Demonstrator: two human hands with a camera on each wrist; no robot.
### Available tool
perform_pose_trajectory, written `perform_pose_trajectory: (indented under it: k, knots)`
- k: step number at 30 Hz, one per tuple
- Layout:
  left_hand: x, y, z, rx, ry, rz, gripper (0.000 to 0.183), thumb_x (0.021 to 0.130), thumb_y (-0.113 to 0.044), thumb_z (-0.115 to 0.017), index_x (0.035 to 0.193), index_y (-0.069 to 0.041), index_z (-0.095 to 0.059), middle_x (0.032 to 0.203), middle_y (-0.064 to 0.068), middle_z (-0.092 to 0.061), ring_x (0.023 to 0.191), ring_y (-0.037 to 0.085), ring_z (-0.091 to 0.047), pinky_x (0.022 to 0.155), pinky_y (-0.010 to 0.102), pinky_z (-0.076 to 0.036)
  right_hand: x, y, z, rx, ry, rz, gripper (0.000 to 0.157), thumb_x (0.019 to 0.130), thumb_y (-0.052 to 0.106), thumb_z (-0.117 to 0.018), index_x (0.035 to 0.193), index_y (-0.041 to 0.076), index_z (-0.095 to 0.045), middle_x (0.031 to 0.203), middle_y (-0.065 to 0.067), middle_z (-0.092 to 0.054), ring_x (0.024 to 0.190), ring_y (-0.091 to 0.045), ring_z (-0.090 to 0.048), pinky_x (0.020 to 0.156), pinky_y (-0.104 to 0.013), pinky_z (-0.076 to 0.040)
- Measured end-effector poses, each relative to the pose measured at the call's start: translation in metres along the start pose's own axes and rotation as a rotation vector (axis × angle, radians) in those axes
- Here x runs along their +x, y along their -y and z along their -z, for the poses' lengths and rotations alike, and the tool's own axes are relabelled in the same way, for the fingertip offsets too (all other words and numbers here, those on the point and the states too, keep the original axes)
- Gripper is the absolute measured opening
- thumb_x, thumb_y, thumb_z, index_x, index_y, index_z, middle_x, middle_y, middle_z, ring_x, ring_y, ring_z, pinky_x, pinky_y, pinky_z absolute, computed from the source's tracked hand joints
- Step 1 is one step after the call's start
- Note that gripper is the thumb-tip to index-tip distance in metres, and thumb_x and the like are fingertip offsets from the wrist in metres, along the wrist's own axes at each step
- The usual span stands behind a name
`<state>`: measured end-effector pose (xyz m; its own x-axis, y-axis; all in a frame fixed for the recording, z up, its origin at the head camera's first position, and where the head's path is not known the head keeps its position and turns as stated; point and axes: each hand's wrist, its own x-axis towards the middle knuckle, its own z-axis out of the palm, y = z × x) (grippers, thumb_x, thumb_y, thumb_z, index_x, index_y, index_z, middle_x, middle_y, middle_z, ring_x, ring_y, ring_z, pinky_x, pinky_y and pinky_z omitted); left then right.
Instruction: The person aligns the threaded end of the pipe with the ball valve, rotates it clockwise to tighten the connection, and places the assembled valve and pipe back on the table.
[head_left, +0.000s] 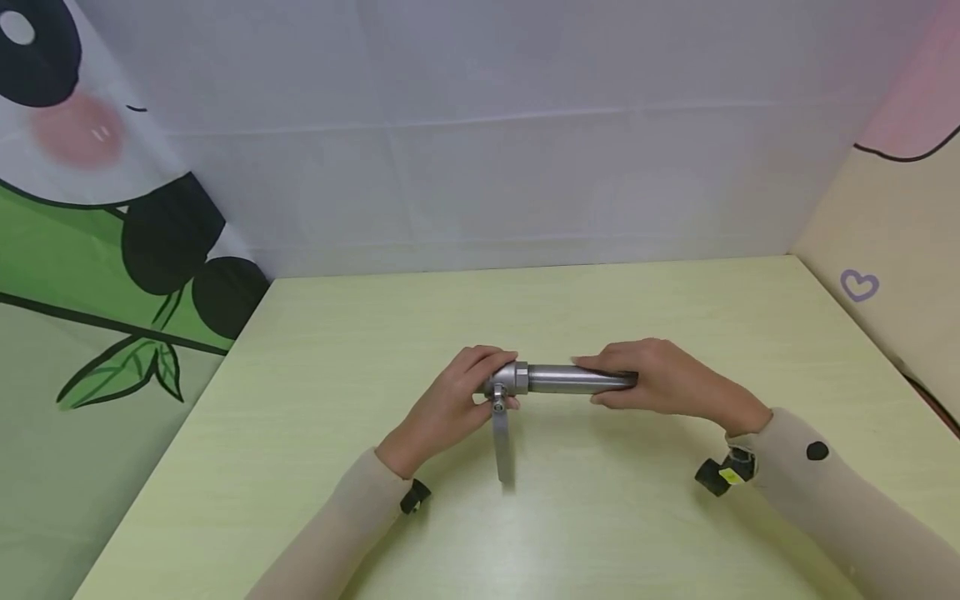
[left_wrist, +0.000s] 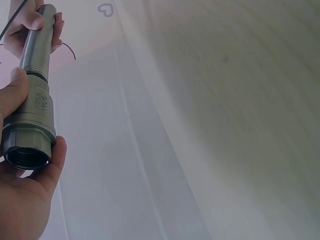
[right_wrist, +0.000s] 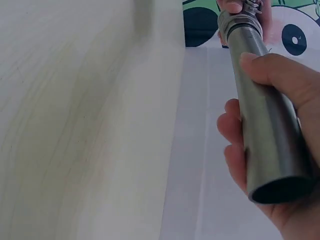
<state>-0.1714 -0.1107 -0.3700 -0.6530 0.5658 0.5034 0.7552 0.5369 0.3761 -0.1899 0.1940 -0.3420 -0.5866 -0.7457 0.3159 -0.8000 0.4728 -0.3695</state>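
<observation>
A metal ball valve (head_left: 507, 379) sits in my left hand (head_left: 448, 408), with fingers and thumb around its body. Its flat lever handle (head_left: 502, 446) points down toward the near side. A steel pipe (head_left: 573, 379) extends to the right from the valve, end to end with it. My right hand (head_left: 663, 375) grips the far part of that pipe. In the left wrist view, some thread (left_wrist: 35, 71) shows where the pipe meets the valve, and the valve's threaded open end (left_wrist: 27, 156) faces the camera. The pipe's open end (right_wrist: 282, 190) shows in the right wrist view.
Both hands are above a pale wooden table (head_left: 360, 333). A whitish cloth wall (head_left: 525, 183) stands along the back edge, with printed cloth panels (head_left: 112, 267) at the sides. Small black cameras (head_left: 720, 477) are strapped to the wrists.
</observation>
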Motion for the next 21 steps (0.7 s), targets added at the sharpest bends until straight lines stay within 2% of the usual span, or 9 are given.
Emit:
perform_pose_trajectory:
  k: [3,6,13,17,21]
  knots:
    - [0.000,0.000,0.000,0.004,-0.004,-0.003,0.056,0.080,-0.020,-0.078,0.130,-0.007,-0.057,0.120,0.005,-0.057,0.105,0.016,-0.053,0.080,0.024,-0.053,0.002,-0.004,0.003,0.176,0.089,-0.132,0.047,0.083,0.027,-0.076,0.126,0.012,-0.065,0.105,0.000,-0.071,0.072,-0.002,-0.056,0.062,-0.020,-0.049]
    - [0.000,0.001,-0.001,0.008,-0.010,-0.011,0.057,0.080,-0.021,-0.079,0.130,-0.006,-0.057,0.119,0.005,-0.057,0.104,0.017,-0.053,0.079,0.024,-0.053,0.004,-0.008,0.003,0.302,0.158,-0.225,0.047,0.086,0.031,-0.073,0.128,0.013,-0.063,0.110,-0.004,-0.070,0.074,-0.007,-0.057,0.063,-0.023,-0.050]
    - [-0.001,0.000,0.000,0.011,-0.010,-0.018,0.056,0.080,-0.022,-0.078,0.129,-0.006,-0.057,0.119,0.004,-0.058,0.102,0.016,-0.051,0.079,0.023,-0.052,0.007,-0.016,0.004,0.517,0.280,-0.364,0.044,0.089,0.029,-0.069,0.131,0.019,-0.060,0.091,-0.007,-0.069,0.067,-0.017,-0.060,0.053,-0.033,-0.052]
    - [-0.001,0.000,0.000,0.009,-0.007,-0.021,0.057,0.079,-0.022,-0.079,0.129,-0.006,-0.057,0.119,0.005,-0.057,0.103,0.016,-0.052,0.079,0.023,-0.052,0.008,-0.017,0.004,0.572,0.321,-0.423,0.039,0.092,0.029,-0.066,0.130,0.024,-0.060,0.089,-0.012,-0.068,0.069,-0.024,-0.062,0.053,-0.037,-0.053]
    - [-0.001,0.000,0.000,0.007,0.000,-0.014,0.056,0.080,-0.022,-0.079,0.129,-0.005,-0.058,0.119,0.005,-0.057,0.104,0.016,-0.052,0.080,0.023,-0.052,0.009,-0.016,0.004,0.576,0.341,-0.429,0.038,0.092,0.029,-0.065,0.130,0.026,-0.059,0.090,-0.016,-0.066,0.068,-0.022,-0.061,0.052,-0.037,-0.053]
